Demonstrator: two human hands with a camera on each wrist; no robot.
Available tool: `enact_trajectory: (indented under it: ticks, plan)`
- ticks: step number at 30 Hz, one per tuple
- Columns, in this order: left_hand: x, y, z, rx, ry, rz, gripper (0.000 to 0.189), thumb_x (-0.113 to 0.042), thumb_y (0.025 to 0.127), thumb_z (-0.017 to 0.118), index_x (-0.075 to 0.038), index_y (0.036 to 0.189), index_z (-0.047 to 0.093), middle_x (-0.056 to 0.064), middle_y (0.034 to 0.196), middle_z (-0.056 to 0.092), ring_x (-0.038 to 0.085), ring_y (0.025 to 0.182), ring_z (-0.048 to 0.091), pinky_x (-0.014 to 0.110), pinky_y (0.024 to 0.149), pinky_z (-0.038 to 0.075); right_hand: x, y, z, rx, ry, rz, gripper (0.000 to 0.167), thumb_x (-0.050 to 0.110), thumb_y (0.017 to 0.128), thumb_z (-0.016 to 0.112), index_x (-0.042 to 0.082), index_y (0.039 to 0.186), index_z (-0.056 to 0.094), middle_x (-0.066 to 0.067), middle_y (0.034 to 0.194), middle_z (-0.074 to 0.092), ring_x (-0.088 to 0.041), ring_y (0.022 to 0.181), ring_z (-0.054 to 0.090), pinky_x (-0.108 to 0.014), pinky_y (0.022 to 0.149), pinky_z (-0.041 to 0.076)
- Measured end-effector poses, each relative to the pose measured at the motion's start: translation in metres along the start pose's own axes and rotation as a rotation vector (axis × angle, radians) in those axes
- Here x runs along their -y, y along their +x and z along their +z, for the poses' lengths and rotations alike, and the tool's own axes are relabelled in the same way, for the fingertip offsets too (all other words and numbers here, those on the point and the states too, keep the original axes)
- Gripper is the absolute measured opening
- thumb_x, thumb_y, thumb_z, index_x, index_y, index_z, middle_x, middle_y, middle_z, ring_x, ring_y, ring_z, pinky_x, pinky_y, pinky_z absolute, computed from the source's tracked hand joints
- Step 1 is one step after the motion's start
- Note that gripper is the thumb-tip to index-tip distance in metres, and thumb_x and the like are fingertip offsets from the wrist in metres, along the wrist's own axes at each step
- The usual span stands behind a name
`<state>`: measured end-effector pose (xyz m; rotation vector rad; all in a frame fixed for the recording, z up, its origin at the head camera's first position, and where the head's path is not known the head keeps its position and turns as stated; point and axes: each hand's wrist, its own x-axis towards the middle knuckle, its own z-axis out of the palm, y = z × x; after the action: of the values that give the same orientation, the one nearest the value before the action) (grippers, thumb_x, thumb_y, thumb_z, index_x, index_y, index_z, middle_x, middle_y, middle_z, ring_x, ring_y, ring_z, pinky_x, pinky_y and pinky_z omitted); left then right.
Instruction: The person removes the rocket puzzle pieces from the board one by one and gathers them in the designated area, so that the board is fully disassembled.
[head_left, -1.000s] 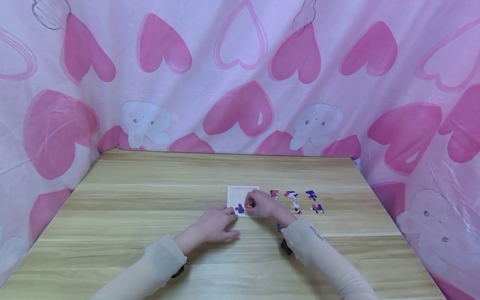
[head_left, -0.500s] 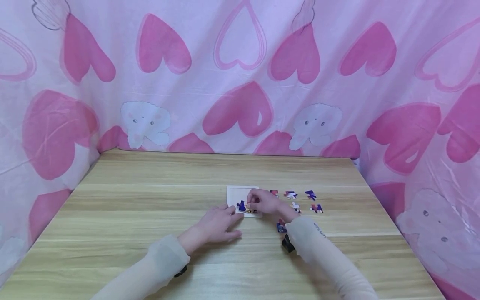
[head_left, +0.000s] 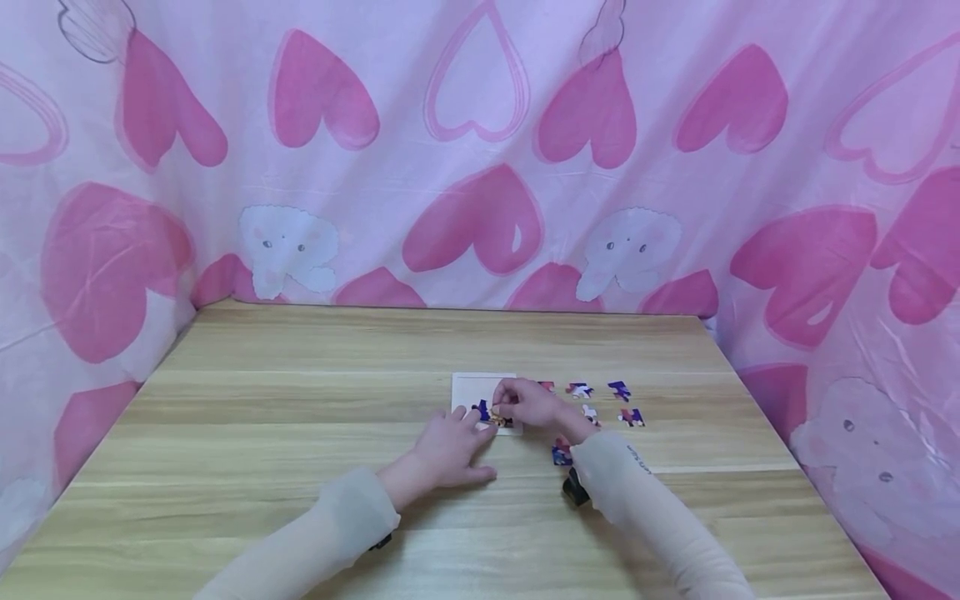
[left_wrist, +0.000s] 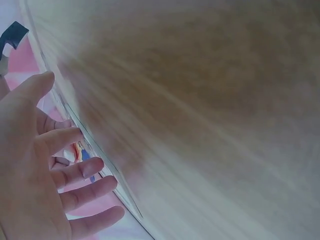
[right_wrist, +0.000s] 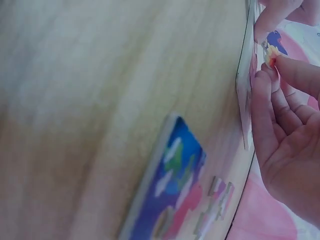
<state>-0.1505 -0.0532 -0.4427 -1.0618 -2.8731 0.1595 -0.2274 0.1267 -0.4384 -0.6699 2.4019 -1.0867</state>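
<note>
A white puzzle board [head_left: 470,388] lies on the wooden table. On its front part are a dark blue jigsaw piece [head_left: 481,407] and a yellow-orange jigsaw piece [head_left: 498,422], side by side. My right hand [head_left: 528,404] pinches the yellow-orange piece between thumb and fingertips, which also shows in the right wrist view, where the piece [right_wrist: 272,56] sticks out at the fingertips. At the board's front left, my left hand [head_left: 453,450] lies with fingers spread, fingertips right by the front edge and the pieces. The left wrist view has its fingers loosely extended, the palm [left_wrist: 25,175] facing the camera.
Several loose jigsaw pieces lie right of the board: a purple one [head_left: 618,390], a red-and-purple one [head_left: 632,417], a white-and-purple one [head_left: 579,390] and a blue-and-red one [head_left: 562,452] near my right wrist. A pink heart-patterned curtain [head_left: 465,221] surrounds the table's back and sides.
My left hand has slid right, its fingers now reaching over the board's front edge beside the pieces. My right hand shifted slightly right early on, then stayed nearly still, holding the yellow-orange piece.
</note>
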Motion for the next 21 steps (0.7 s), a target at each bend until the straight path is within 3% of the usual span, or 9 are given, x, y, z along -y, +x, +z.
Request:
enact_trajectory:
  ticks: [4, 8, 15, 21]
  plan:
    - [0.001, 0.0, 0.0, 0.011, 0.01, 0.003, 0.07, -0.07, 0.076, 0.038, -0.023, 0.127, 0.049, 0.005, 0.116, 0.051, 0.024, 0.099, 0.047, 0.042, 0.071, 0.043, -0.002, -0.001, -0.002, -0.066, 0.023, 0.007, 0.004, 0.008, 0.084, 0.058, 0.01, 0.087, 0.056, -0.002, 0.08, 0.055, -0.017, 0.073, 0.051, -0.031, 0.067, 0.043]
    - [0.0, 0.0, -0.001, 0.015, 0.027, 0.005, 0.07, -0.071, 0.076, 0.037, -0.024, 0.127, 0.049, 0.005, 0.111, 0.051, 0.021, 0.095, 0.047, 0.039, 0.069, 0.043, -0.006, -0.01, -0.017, -0.099, 0.001, -0.017, 0.004, 0.012, 0.084, 0.059, 0.011, 0.087, 0.057, -0.001, 0.08, 0.055, -0.017, 0.075, 0.05, -0.032, 0.068, 0.042]
    - [-0.001, 0.0, 0.001, 0.009, 0.043, 0.002, 0.07, -0.071, 0.075, 0.037, -0.025, 0.127, 0.049, 0.003, 0.103, 0.051, 0.019, 0.088, 0.046, 0.035, 0.064, 0.041, -0.03, -0.045, -0.06, 0.06, 0.053, -0.086, 0.009, 0.01, 0.086, 0.057, 0.002, 0.089, 0.054, -0.008, 0.076, 0.054, -0.022, 0.067, 0.05, -0.031, 0.057, 0.043]
    - [0.0, 0.0, 0.004, -0.01, 0.029, -0.003, 0.068, -0.07, 0.075, 0.04, -0.025, 0.126, 0.05, 0.003, 0.101, 0.051, 0.019, 0.087, 0.045, 0.035, 0.062, 0.04, -0.05, -0.078, -0.083, 0.132, 0.011, -0.024, 0.009, 0.008, 0.085, 0.057, 0.001, 0.089, 0.055, -0.007, 0.077, 0.053, -0.019, 0.068, 0.048, -0.031, 0.058, 0.043]
